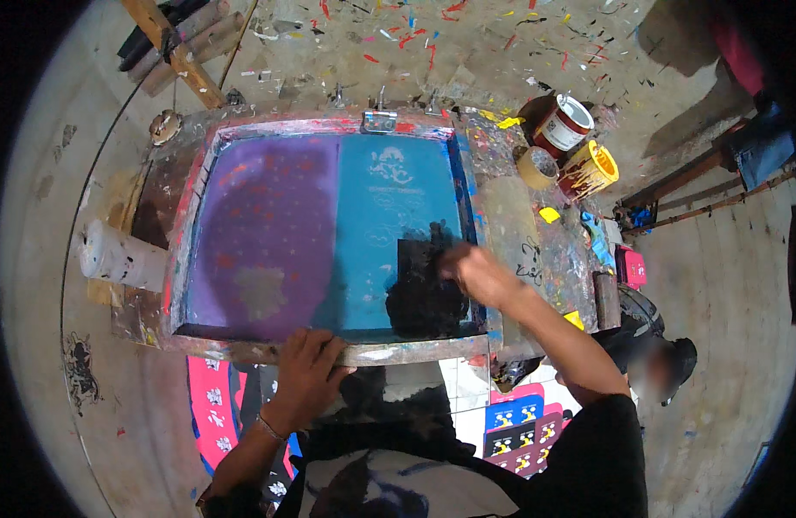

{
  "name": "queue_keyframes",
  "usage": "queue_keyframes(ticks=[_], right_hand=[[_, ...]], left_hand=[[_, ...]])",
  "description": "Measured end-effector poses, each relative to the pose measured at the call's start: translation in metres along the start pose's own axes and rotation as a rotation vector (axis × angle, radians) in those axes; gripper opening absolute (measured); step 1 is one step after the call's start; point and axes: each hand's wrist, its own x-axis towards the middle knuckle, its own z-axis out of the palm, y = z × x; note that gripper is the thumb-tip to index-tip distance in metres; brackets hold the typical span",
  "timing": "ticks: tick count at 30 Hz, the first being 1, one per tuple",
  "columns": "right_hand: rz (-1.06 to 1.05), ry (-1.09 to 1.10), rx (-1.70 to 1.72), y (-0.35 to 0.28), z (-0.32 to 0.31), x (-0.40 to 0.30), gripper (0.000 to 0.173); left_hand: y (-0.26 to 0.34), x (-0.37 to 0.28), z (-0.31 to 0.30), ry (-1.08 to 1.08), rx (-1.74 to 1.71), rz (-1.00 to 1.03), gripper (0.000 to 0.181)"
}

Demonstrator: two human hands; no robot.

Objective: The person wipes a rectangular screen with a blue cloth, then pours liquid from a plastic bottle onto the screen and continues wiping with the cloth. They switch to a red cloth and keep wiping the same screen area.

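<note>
In the head view a screen-printing frame [398,353] lies on a paint-stained table. Its mesh is purple on the left and teal [365,175] on the right, with pale cartoon figures. My left hand [310,369] rests on the frame's near edge, fingers over the rim. Over the right part of the mesh, my right hand [469,269] is blurred, fingers bent beside a dark object; whether it grips this is unclear. Black ink or shadow [427,304] covers the mesh's near right area. A metal hinge clamp [379,122] sits at the far rim.
Right of the frame stand a paint can [565,126], a tape roll [537,167] and a yellow-stained container [589,169]. A whitish plastic-wrapped roll [123,256] lies at left. Printed pieces [514,427] lie below the table. Another person [657,362] is low at the right.
</note>
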Motion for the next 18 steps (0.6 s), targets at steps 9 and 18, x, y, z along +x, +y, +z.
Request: queue_keyframes(ticks=[9,18], right_hand=[[-0.054,0.083,-0.107,0.006,0.006,0.042,0.035],[-0.139,0.138,-0.048,0.005,0.009,0.066,0.033]], left_hand=[[-0.004,0.000,0.005,0.051,0.016,0.074,0.050],[-0.005,-0.001,0.006,0.037,-0.019,0.049,0.052]])
